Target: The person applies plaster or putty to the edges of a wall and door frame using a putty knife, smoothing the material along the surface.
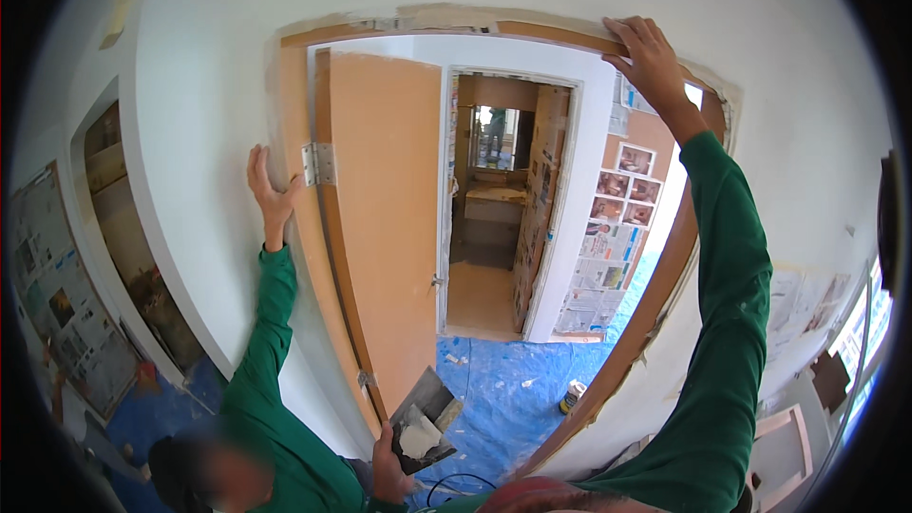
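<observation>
My right hand (649, 65) reaches high on the right, with fingers bent over the edge of the wooden door frame (551, 33) and the thumb beneath. Its palm is hidden. Low in the middle, my left hand (388, 467) is closed around the edge of a dark plastering board (432, 402). A lump of pale filler (419, 435) lies on that board. At left, a co-worker's hand (271, 190) in a green sleeve rests on the wall beside the jamb, near a metal hinge (318, 163).
The wooden door (385, 199) stands ajar inside the frame. Blue sheeting (494, 389) covers the floor beyond, where a tin (572, 396) stands near the right jamb. The co-worker (309, 461) is close at lower left. A pale wooden chair-like frame (784, 456) stands at lower right.
</observation>
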Available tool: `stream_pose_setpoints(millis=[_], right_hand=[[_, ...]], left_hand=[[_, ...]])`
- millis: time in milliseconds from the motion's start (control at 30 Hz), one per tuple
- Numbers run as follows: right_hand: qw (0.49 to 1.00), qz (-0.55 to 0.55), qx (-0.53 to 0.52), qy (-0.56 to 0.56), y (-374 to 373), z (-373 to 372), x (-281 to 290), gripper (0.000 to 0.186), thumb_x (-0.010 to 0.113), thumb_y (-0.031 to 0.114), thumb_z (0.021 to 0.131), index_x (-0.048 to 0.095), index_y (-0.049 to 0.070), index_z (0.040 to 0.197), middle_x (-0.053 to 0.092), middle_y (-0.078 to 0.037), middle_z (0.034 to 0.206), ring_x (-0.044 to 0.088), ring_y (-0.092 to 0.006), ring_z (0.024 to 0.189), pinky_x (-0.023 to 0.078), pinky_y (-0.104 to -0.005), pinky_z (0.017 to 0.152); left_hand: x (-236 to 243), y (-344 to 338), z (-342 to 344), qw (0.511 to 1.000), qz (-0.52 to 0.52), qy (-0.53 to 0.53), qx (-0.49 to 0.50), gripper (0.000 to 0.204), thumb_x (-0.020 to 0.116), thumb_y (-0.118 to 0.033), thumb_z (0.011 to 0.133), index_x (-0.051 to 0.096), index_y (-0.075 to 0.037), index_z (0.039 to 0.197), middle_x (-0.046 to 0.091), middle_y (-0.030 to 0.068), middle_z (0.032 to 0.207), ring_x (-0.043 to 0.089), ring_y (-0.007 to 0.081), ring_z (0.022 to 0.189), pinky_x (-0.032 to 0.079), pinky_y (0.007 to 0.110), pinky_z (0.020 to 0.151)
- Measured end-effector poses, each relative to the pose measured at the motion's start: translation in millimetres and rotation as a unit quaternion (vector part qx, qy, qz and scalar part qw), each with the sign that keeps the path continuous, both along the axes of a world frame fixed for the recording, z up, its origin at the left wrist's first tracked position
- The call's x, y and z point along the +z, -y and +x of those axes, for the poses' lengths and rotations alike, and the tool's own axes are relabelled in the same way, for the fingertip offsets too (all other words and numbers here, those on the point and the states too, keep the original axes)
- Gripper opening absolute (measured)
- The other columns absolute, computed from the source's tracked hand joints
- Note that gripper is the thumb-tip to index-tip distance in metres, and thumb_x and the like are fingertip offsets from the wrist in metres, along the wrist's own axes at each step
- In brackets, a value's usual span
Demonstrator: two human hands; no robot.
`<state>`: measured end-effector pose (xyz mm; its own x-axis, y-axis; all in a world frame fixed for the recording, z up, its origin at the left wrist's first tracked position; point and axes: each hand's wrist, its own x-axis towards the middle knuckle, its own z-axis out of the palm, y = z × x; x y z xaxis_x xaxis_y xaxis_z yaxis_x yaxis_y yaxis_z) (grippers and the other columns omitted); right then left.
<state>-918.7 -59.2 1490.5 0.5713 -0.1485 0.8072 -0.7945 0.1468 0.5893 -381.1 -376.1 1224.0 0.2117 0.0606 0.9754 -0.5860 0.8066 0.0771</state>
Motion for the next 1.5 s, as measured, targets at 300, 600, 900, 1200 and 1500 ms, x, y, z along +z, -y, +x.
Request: stream_pose_setpoints(millis=[300, 600, 900, 1200, 1500], right_hand=[[0.999, -0.024, -0.026, -0.001, -1.0, -10.8, 12.1, 0.053, 0.078, 0.033, 0.081, 0.062, 0.008, 0.124, 0.059, -0.007, 0.113, 0.055, -0.0274, 0.110, 0.049, -0.0380, 0.098], [0.994, -0.060, -0.042, 0.086, -57.2, -71.2, -4.4, 0.050, 0.080, 0.037, 0.076, 0.067, 0.005, 0.112, 0.061, -0.007, 0.104, 0.058, -0.0267, 0.104, 0.052, -0.0376, 0.091], [0.970, -0.112, -0.091, 0.195, -108.9, -138.6, -2.7, 0.039, 0.073, 0.035, 0.083, 0.072, 0.003, 0.104, 0.067, -0.012, 0.114, 0.061, -0.0315, 0.106, 0.050, -0.0415, 0.095], [0.967, -0.080, -0.081, 0.227, -124.5, -161.7, 11.5, 0.030, 0.052, 0.007, 0.079, 0.074, 0.003, 0.099, 0.069, -0.014, 0.109, 0.061, -0.0342, 0.105, 0.048, -0.0435, 0.096], [0.969, -0.073, -0.071, 0.224, -115.1, -160.1, 3.5, 0.030, 0.055, 0.010, 0.081, 0.073, 0.002, 0.104, 0.067, -0.013, 0.114, 0.062, -0.0348, 0.108, 0.049, -0.0427, 0.097]], left_hand=[[3.8, 10.2, 4.5, 0.999, -0.045, 0.018, -0.007, 0.078, 0.081, -0.029, 0.075, 0.047, -0.005, 0.141, 0.040, 0.0215, 0.148, 0.038, 0.0399, 0.136, 0.032, 0.052, 0.111], [-0.8, -4.2, -5.0, 0.998, -0.041, 0.037, 0.011, 0.071, 0.076, -0.031, 0.081, 0.048, -0.004, 0.140, 0.041, 0.0215, 0.147, 0.039, 0.0398, 0.136, 0.034, 0.052, 0.110], [1.2, -6.0, -5.7, 0.998, -0.049, 0.044, 0.021, 0.069, 0.074, -0.028, 0.082, 0.047, -0.004, 0.141, 0.041, 0.0206, 0.148, 0.040, 0.0390, 0.136, 0.036, 0.052, 0.111], [-0.5, -5.3, -6.9, 0.998, -0.053, 0.043, 0.008, 0.066, 0.072, -0.017, 0.084, 0.046, -0.004, 0.143, 0.041, 0.0202, 0.148, 0.040, 0.0382, 0.137, 0.035, 0.050, 0.112], [0.1, -0.8, -3.3, 0.997, -0.059, 0.054, 0.015, 0.067, 0.074, -0.018, 0.084, 0.045, -0.003, 0.143, 0.041, 0.0201, 0.148, 0.041, 0.0379, 0.136, 0.036, 0.049, 0.112]])
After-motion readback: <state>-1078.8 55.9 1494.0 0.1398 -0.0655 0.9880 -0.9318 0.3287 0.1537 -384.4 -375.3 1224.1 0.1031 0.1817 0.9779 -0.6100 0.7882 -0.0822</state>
